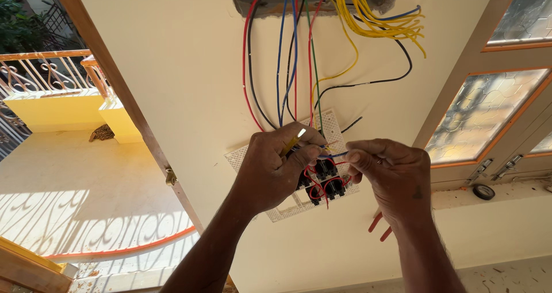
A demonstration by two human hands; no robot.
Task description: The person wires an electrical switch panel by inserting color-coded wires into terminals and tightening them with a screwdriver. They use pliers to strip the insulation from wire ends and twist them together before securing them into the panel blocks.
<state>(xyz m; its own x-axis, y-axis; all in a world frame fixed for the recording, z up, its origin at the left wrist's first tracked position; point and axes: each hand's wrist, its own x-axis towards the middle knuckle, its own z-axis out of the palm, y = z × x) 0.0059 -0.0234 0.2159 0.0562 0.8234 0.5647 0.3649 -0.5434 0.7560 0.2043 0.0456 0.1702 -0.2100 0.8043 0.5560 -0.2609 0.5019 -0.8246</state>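
A white switch plate (333, 127) hangs against a cream wall, with black switch modules (326, 170) and short red wire loops on its back. My left hand (276, 166) grips the plate's left side and a yellow-handled tool (293, 141). My right hand (391, 175) pinches a thin blue wire (333, 154) that runs toward the modules. Red-handled pliers (379, 227) stick out below my right hand. Red, blue, black, green and yellow wires (299, 57) drop from a wall box opening (253, 0) at the top.
A wooden window frame with patterned glass (480, 112) stands at the right, a roll of black tape (483, 192) on its sill. At the left a wooden door frame (132, 103) opens onto a sunlit balcony with a railing (46, 72).
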